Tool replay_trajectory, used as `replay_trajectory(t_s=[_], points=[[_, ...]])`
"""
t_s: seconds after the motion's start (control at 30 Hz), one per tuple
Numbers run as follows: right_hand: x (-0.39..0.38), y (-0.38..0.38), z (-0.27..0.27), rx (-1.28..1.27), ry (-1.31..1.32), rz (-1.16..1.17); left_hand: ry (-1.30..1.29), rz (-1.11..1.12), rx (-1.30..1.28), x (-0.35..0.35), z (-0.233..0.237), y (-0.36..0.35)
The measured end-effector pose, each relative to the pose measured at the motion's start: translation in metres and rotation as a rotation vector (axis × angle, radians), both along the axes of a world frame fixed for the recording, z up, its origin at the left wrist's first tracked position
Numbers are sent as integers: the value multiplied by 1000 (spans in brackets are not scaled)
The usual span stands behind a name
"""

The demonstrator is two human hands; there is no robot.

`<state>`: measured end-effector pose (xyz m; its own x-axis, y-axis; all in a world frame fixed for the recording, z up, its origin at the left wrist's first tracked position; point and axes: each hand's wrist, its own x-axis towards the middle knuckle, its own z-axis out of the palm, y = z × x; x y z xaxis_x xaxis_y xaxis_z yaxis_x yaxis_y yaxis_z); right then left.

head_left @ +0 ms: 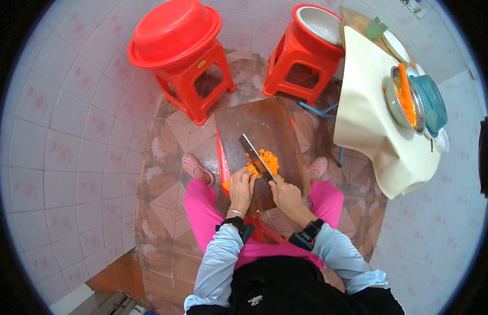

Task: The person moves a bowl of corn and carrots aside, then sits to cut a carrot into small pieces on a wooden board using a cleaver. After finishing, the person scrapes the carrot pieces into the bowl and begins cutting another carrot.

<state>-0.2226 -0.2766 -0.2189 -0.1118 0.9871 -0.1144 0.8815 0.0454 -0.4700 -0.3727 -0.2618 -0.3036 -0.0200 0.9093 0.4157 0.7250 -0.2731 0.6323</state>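
A dark wooden cutting board [239, 121] lies in front of my knees on a red support. My right hand [287, 195] is closed round the handle of a kitchen knife [253, 153], whose blade slants up and left across the board. Beside it my left hand [241, 189] has its fingers bent down, pressing on orange carrot pieces [250, 167] at the blade's left side. A small heap of diced carrot [269, 159] sits to the right of the blade. The fingertips partly hide what they hold.
Two red stools stand ahead, one with an upturned red basin [173, 31], one with a white-lined basin [320, 23]. On the right, a cream-covered table [364, 110] bears a metal bowl [395, 113] of carrots and a green basket [429, 102]. Tiled wall at left.
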Motion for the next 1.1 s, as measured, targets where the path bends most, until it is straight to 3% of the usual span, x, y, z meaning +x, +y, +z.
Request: replay_trajectory(t_s=[0.17, 0.6, 0.87, 1.1], points=[[4, -11, 34, -54, 38, 15, 30, -45, -3, 0, 4, -2], [-8, -3, -7, -53, 34, -28, 27, -57, -5, -3, 6, -4], [4, -12, 29, -139, 53, -28, 23, -53, -13, -2, 7, -1], [-5, -9, 8, -100, 57, 21, 26, -54, -9, -2, 6, -4]])
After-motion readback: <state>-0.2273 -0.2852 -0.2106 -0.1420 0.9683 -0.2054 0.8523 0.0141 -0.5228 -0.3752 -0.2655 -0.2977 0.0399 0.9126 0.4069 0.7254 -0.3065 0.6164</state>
